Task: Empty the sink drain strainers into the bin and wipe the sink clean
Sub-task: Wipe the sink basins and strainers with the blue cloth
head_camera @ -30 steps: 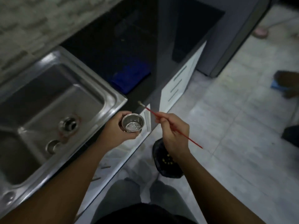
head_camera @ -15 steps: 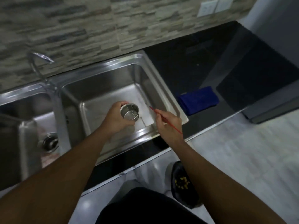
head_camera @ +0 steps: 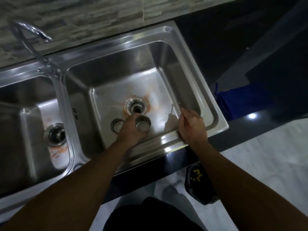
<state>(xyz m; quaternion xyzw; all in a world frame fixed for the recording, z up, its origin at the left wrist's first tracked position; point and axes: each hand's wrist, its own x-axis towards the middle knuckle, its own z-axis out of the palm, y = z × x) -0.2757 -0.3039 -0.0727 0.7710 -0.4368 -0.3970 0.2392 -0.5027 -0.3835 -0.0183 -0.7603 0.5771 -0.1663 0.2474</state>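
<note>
The double steel sink [head_camera: 208, 104] fills the view. In its right basin my left hand [head_camera: 130, 129] holds a small metal strainer cup [head_camera: 143, 125] just in front of the open drain [head_camera: 137, 106], which is ringed by orange stains. A second round metal piece [head_camera: 117, 125] lies on the basin floor beside my hand. My right hand [head_camera: 191, 126] hovers over the basin's front right rim, closed on a thin red stick [head_camera: 181, 112] that barely shows. The left basin's drain [head_camera: 55, 135] has its strainer in place, with orange smears nearby.
A black bin [head_camera: 198, 185] with yellow scraps stands on the pale tiled floor below the counter edge, by my legs. A folded blue cloth [head_camera: 236, 100] lies on the dark countertop right of the sink. The tap [head_camera: 31, 35] arches over the divider at the back.
I have turned from the floor and bin back to the sink. My left hand has carried the strainer cup down into the right basin near the drain; my right hand followed with the stick.
</note>
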